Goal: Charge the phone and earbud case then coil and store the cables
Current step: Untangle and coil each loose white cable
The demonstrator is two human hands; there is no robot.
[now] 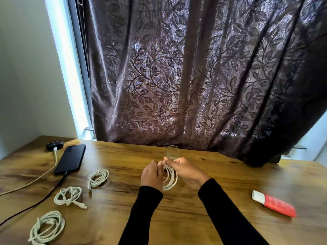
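My left hand [152,175] and my right hand [187,172] hold a coiled white cable [170,177] between them above the middle of the wooden table [194,218]. Both pinch the coil near its top. A black phone [70,158] lies at the far left with a black cable [35,203] plugged into its near end. Behind it sits a black earbud case [54,145] with a white cable [35,179] plugged in. Three coiled white cables lie on the left: one [98,177] nearest the phone, one [68,195] below it, one [46,227] at the front.
A small clear glass [173,151] stands just behind my hands. A red and white tube [273,203] lies at the right. A dark leaf-patterned curtain [194,76] hangs over the table's far edge.
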